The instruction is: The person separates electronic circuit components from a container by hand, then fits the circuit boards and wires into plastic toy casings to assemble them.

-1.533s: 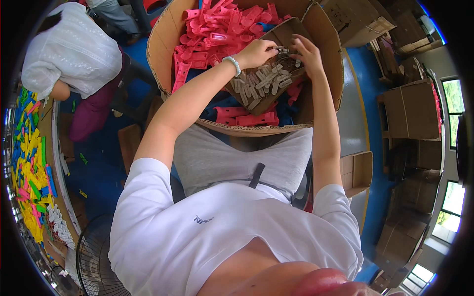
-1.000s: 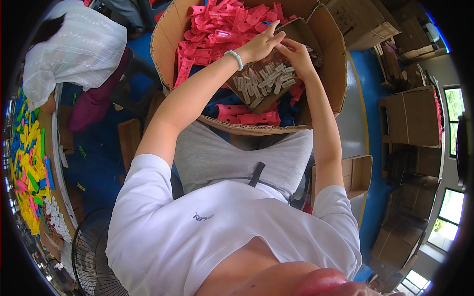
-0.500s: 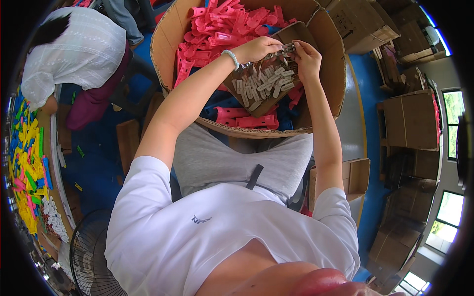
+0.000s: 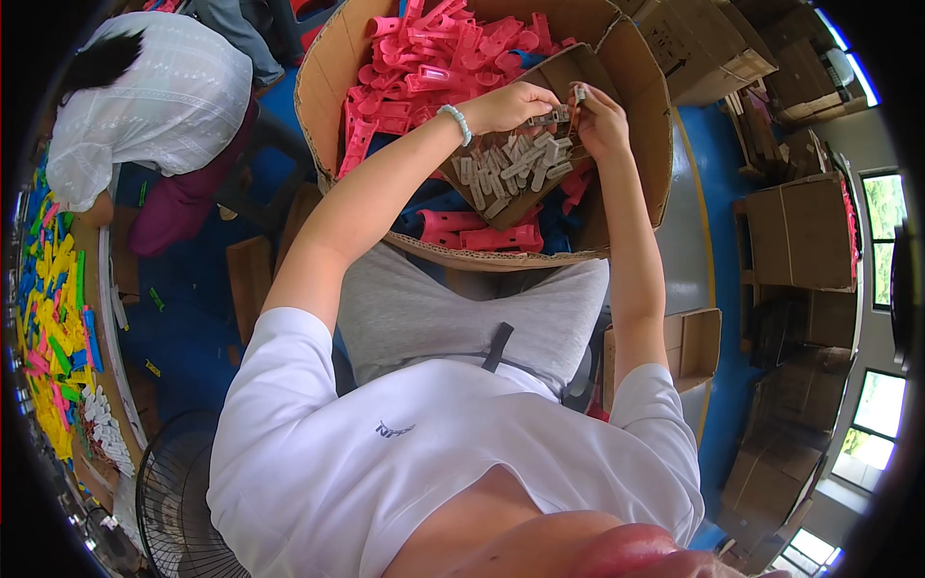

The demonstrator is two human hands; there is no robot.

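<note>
Over a large cardboard box, my left hand (image 4: 513,106) pinches a short silvery strip (image 4: 551,117) between thumb and fingers. Close beside it, my right hand (image 4: 603,121) is closed on a small whitish piece (image 4: 579,93); something thin and orange-brown shows just under it, too small to name. Below both hands lies a pile of small whitish plastic pieces (image 4: 520,169) on a piece of cardboard (image 4: 562,69). Pink plastic clips (image 4: 434,72) fill the far left of the box, and more pink parts (image 4: 496,237) lie at its near side.
The big box (image 4: 644,116) stands before my knees. To the left, a co-worker in a white top (image 4: 159,91) bends by a table heaped with colourful plastic parts (image 4: 58,299). A black fan (image 4: 188,491) stands at lower left. Cardboard boxes (image 4: 800,231) are stacked on the right.
My hands have come apart slightly; the silvery strip that stretched between them now stays with the left. My right hand now shows a small whitish piece held up. The co-worker has shifted slightly.
</note>
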